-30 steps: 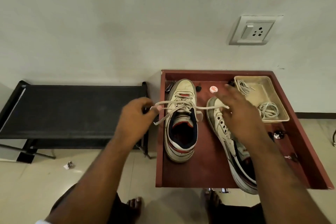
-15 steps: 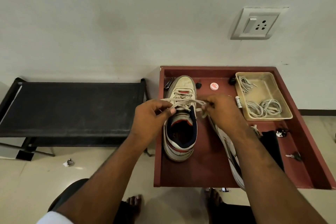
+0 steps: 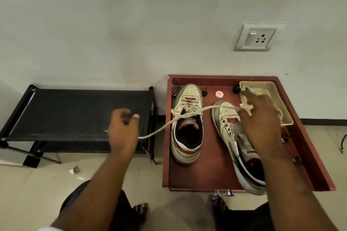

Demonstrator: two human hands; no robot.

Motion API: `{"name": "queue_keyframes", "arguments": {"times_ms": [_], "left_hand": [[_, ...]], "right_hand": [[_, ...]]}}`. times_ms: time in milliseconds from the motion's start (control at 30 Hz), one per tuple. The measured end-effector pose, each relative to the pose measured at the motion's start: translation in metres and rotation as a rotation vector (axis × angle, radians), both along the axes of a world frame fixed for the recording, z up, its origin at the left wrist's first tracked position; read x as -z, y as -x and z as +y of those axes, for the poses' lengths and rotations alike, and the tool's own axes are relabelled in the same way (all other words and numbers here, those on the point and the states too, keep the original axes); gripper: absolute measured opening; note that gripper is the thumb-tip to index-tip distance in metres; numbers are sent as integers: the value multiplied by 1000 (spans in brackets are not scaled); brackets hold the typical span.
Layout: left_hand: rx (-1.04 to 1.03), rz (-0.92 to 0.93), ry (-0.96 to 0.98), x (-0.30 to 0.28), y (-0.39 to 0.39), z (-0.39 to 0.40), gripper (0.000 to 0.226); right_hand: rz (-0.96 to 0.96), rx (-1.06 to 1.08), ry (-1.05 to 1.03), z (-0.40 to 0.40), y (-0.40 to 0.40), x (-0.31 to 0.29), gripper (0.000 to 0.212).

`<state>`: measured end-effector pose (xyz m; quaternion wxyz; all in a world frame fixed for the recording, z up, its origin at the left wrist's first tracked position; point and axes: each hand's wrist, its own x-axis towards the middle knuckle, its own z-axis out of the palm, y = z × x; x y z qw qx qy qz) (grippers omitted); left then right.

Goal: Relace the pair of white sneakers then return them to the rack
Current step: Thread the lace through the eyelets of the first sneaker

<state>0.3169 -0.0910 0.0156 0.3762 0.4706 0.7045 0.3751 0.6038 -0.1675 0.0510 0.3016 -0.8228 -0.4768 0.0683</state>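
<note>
**Head view: lace drawn out sideways across the left-hand sneaker**

Head view shows the laced sneaker [image 3: 187, 124] standing in the red tray [image 3: 212, 176] with its toe toward the wall and its heel toward the person, so its long axis runs away from the body. The lace [image 3: 191, 115] crosses that axis at right angles near the top eyelets, where the two ends wrap over each other in what looks like the start of a knot.

The left hand [image 3: 123, 133] is out to the left of the tray, over the black rack [image 3: 75, 114], fingers curled around one lace end. The right hand [image 3: 261, 118] is out to the right, over the second sneaker [image 3: 229, 129], pinching the other end. That second shoe lies tilted on its side with empty eyelets.

Both hands sit about level with the crossing, so pulling further apart should cinch it. The left hand is nearer the rack; the right is nearer the beige basket [image 3: 270, 88] of spare laces.
</note>
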Motion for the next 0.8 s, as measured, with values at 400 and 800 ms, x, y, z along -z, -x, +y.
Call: {"name": "queue_keyframes", "arguments": {"times_ms": [400, 800], "left_hand": [[358, -283, 120, 4, -47, -4, 13], [314, -90, -6, 23, -51, -25, 19]], "right_hand": [[633, -150, 52, 28, 47, 32, 16], [1117, 269, -493, -6, 91, 36, 20]]}}
